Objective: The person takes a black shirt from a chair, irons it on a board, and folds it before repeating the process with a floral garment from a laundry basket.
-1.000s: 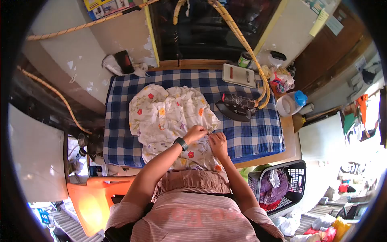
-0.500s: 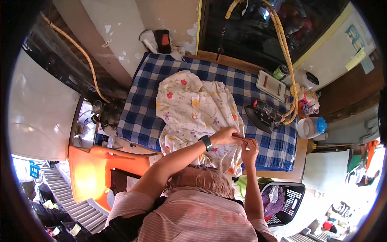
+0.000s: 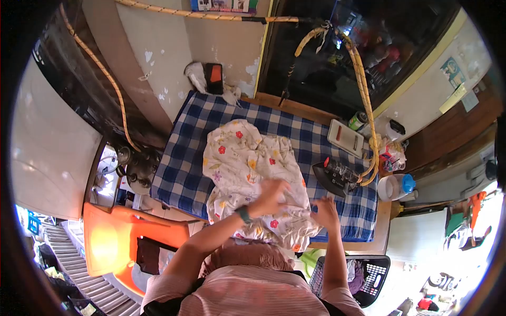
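Note:
A white cloth with red, yellow and purple flowers [image 3: 240, 158] lies rumpled on a blue-and-white checked cover [image 3: 179, 158]. Over its lower right part is my left hand [image 3: 270, 198], smeared by motion, with a dark green watch [image 3: 244, 214] on the wrist. My right hand [image 3: 326, 213] is at the right edge of the flowered cloth, its fingers apart and nothing seen between them. Beyond that hand, an electric iron [image 3: 333, 178] with a dark soleplate rests on the checked cover, its cord rising in a yellow wrap [image 3: 363, 68].
A white tray [image 3: 345, 138] stands at the back right, near a green can [image 3: 358, 120] and a blue-lidded clear container [image 3: 392, 187]. On the left is an orange chair [image 3: 105, 237]. A black basket [image 3: 377, 279] with clothes stands below right. A phone-like dark object [image 3: 214, 79] lies at the back.
My hands were together at the cloth's right edge and have moved apart, the left one leftward over the cloth. The view has tilted up a little.

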Demonstrator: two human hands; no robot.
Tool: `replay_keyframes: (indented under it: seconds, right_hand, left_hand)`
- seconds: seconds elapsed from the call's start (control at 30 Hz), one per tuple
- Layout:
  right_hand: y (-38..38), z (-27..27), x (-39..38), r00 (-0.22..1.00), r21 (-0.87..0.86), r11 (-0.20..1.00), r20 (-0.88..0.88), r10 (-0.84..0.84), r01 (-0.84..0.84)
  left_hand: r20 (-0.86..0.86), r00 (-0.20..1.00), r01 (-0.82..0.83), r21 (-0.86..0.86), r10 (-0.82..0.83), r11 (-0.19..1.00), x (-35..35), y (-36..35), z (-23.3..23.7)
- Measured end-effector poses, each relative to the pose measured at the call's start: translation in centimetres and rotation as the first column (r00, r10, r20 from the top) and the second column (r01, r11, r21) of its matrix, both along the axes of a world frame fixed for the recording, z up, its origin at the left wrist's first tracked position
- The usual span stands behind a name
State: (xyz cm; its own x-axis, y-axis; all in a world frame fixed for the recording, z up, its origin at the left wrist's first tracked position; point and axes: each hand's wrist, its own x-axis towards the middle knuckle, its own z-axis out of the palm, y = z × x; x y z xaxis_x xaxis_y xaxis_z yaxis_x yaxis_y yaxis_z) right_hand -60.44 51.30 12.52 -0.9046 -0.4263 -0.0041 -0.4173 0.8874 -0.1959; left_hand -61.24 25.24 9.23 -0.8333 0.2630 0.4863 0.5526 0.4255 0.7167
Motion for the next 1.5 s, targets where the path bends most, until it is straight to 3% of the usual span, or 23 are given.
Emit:
replay_keyframes:
  seconds: [0.07,0.1,0.13,0.17,0.23,0.33,0.43,0.53,0.57,0.6,0.63,0.67,0.73,0.77,0.8,0.83,0.87,0.93,1.0,1.07,1.23,1.47,1.5]
  right_hand:
    - [-3.3,0.6,-4.2,0.975,-0.333,0.942,-0.218,-0.047,-0.030]
    - [-4.5,-0.3,-6.7,0.991,-0.462,0.881,-0.029,-0.127,0.099]
    - [-5.8,-0.1,-9.1,0.976,-0.417,0.883,0.127,-0.178,0.216]
    - [-6.7,-2.0,-11.8,0.983,-0.455,0.876,-0.009,-0.184,0.160]
    - [-8.3,-6.7,-16.3,0.970,-0.486,0.870,-0.157,-0.186,0.089]
    - [-10.7,-10.4,-19.7,0.930,-0.398,0.872,-0.107,-0.352,0.285]
    - [-11.8,-11.9,-19.5,0.924,-0.324,0.926,-0.255,-0.284,0.195]
    - [-11.2,-11.3,-19.6,0.935,-0.441,0.827,0.109,-0.337,0.350]
    - [-10.1,-11.7,-20.2,0.896,-0.493,0.798,-0.076,-0.437,0.347]
    - [-8.5,-11.9,-20.9,0.810,-0.545,0.770,-0.254,-0.528,0.331]
    - [-6.2,-9.5,-21.2,0.834,-0.722,0.483,0.240,-0.496,0.495]
    - [-4.6,-4.9,-19.9,0.842,-0.806,0.298,0.400,-0.361,0.511]
    - [-2.8,5.4,-17.4,0.827,-0.810,0.299,0.355,-0.436,0.505]
    - [-0.8,5.4,-18.6,0.730,-0.844,0.256,0.210,-0.650,0.471]
    - [0.0,10.6,-17.4,0.850,-0.938,-0.095,0.344,-0.398,0.335]
    - [0.1,15.0,-16.4,0.942,-0.953,-0.176,0.278,-0.187,0.246]
    - [-0.1,17.3,-16.8,0.923,-0.944,-0.252,0.279,-0.266,0.213]
    - [1.3,18.1,-20.0,0.920,-0.962,-0.211,0.234,-0.313,0.173]
    - [2.2,20.4,-21.9,0.915,-0.978,-0.162,0.186,-0.358,0.135]
    - [2.0,24.3,-22.3,0.960,-0.956,-0.289,0.121,-0.252,0.044]
    - [0.7,31.3,-18.9,0.975,-0.920,-0.362,-0.079,-0.207,-0.151]
    - [1.8,24.7,-12.2,0.997,-0.957,-0.281,-0.062,-0.042,-0.071]
    - [1.8,22.8,-11.4,0.985,-0.997,-0.060,-0.037,-0.167,-0.048]
  left_hand:
    - [0.199,0.921,-0.373,0.193,0.336,0.907,-3.3,-6.4,-2.8]
    - [0.040,0.822,-0.569,0.117,0.569,0.814,-4.4,-10.8,-4.8]
    - [0.162,0.699,-0.715,0.145,0.696,0.684,-5.0,-14.3,-5.3]
    - [0.076,0.539,-0.842,0.018,0.839,0.540,-5.5,-17.4,-5.4]
    - [0.252,0.454,-0.875,-0.058,0.855,0.481,-7.3,-23.0,-8.9]
    - [0.529,0.540,-0.816,0.141,0.654,0.560,-10.6,-28.9,-20.8]
    - [0.501,0.653,-0.654,-0.006,0.569,0.756,-9.2,-26.1,-12.4]
    - [0.833,0.458,-0.482,-0.059,0.309,0.874,-9.1,-24.9,-7.5]
    - [0.834,0.461,-0.476,-0.056,0.304,0.878,-8.8,-24.9,-6.8]
    - [0.807,0.582,-0.519,0.270,0.103,0.811,-8.5,-24.8,-6.0]
    - [0.708,0.703,-0.501,0.565,-0.073,0.655,-8.5,-25.0,-5.6]
    - [0.699,0.715,-0.546,0.560,-0.001,0.624,-9.8,-26.3,-7.8]
    - [0.623,0.781,-0.412,0.568,-0.045,0.713,-9.3,-25.7,2.2]
    - [0.617,0.783,-0.435,0.459,0.075,0.774,-8.9,-25.2,8.2]
    - [0.522,0.848,-0.317,0.636,-0.089,0.703,-10.4,-26.8,9.3]
    - [0.396,0.906,-0.243,0.779,-0.153,0.578,-10.6,-25.4,14.1]
    - [0.398,0.904,-0.234,0.770,-0.160,0.593,-11.6,-25.1,17.5]
    - [0.235,0.965,-0.161,0.185,0.116,0.969,-16.7,-28.0,19.1]
    - [0.073,0.965,-0.260,0.221,0.250,0.940,-18.2,-26.3,23.9]
    - [-0.146,0.871,-0.451,0.138,0.469,0.882,-18.9,-25.8,28.7]
    - [-0.334,0.786,-0.345,0.461,0.520,0.818,-16.0,-24.4,36.9]
    - [-0.289,0.759,-0.406,0.490,0.583,0.772,-8.7,-27.4,27.1]
    - [-0.255,0.736,-0.486,0.447,0.627,0.751,-7.7,-27.7,24.5]
